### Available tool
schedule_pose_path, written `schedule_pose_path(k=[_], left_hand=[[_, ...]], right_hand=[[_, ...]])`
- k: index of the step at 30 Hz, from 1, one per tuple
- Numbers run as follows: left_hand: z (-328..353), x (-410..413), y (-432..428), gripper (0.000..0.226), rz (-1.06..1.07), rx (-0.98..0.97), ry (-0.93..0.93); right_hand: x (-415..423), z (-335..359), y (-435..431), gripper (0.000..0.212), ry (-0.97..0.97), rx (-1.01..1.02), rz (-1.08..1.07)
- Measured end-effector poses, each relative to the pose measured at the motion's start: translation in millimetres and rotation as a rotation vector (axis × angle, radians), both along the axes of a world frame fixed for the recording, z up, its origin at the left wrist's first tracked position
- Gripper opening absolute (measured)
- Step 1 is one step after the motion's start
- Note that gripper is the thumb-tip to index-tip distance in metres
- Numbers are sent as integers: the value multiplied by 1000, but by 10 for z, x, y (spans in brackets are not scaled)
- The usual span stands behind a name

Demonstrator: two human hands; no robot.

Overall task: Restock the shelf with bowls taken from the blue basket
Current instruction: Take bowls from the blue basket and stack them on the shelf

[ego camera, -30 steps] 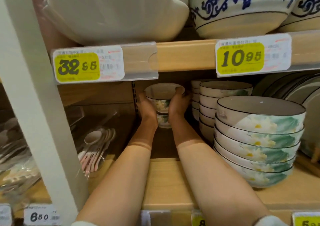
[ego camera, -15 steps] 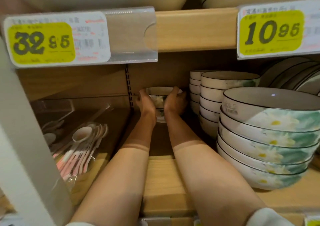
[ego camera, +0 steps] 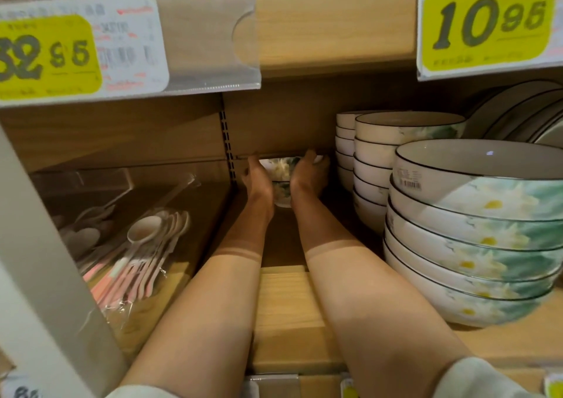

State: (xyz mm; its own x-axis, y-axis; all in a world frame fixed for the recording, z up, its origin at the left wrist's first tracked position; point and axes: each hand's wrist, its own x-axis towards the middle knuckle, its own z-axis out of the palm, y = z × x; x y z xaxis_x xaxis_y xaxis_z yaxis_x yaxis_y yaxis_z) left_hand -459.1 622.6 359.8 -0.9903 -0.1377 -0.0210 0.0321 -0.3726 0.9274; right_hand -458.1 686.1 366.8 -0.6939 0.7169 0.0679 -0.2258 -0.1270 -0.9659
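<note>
Wood pretty much everywhere. The pale wooden shelf [ego camera: 286, 306] fills the lower middle of the frame, and the upper shelf edge [ego camera: 335, 25] hangs across the top, so the only way in is the gap between the two.

A white upright post [ego camera: 39, 275] cuts off the left side. On the right, a stack of big floral bowls [ego camera: 475, 245] sits right at the front edge of the board. A taller stack of medium bowls [ego camera: 396, 154] stands behind it at centre right, and some plates [ego camera: 518, 108] lean in the upper right.

A clear packet of pink-handled spoons [ego camera: 143, 260] lies at lower left. That leaves one bare strip of board down the centre, running to the back panel, and both forearms go up it.

Two yellow tags hang off the top edge: the 32.95 tag [ego camera: 48, 59] at upper left and the 10.95 tag [ego camera: 487, 22] at upper right.

Deep in the centre, in shadow, the left hand [ego camera: 259, 178] and right hand [ego camera: 307, 175] curl around opposite sides of the small bowls [ego camera: 281, 181], with the medium stack just to the right. It looks like two of them nested together. They're white with a greenish flower print, and the lower one's pale foot shows between the wrists. I can't tell if it's touching the board.
</note>
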Motion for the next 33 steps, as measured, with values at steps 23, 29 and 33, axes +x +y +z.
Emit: schedule_pose_path(k=[23, 29, 33], left_hand=[[-42, 36, 24, 62, 8, -102, 53], [-23, 73, 45, 64, -11, -52, 49], [53, 158, 63, 60, 66, 5, 38]], right_hand=[[23, -101, 13, 50, -3, 183, -29], [71, -57, -12, 55, 9, 140, -16], [271, -66, -90, 65, -65, 92, 36]])
